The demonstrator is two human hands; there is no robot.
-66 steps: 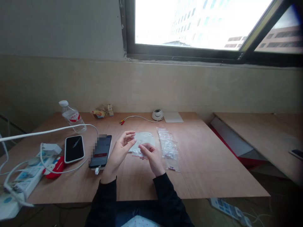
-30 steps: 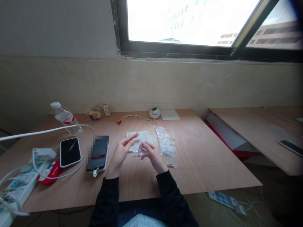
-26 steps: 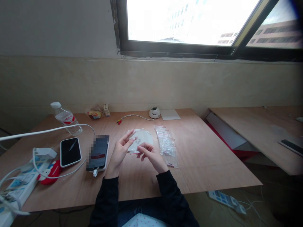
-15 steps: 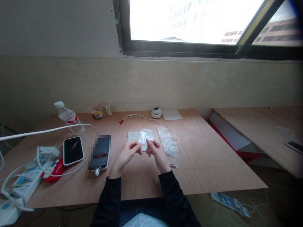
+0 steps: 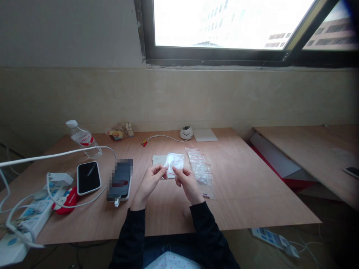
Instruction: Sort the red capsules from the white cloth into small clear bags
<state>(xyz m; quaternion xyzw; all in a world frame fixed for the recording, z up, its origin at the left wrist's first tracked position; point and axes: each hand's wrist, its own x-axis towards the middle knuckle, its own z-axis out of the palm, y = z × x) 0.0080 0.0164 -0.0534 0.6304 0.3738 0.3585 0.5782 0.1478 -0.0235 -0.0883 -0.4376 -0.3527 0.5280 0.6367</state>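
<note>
I saw my left hand (image 5: pixel 150 180) and right hand (image 5: pixel 185 180) each pinched shut on the red-lined bottom edge of a small clear bag (image 5: pixel 174 163) — raised over the mid-desk (image 5: pixel 252 194), apparently to keep it taut.

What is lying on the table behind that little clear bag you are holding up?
Behind the clear bag, pinched by the left hand and right hand, a pale flat sheet lies on the table. The bag covers its right part.
</note>
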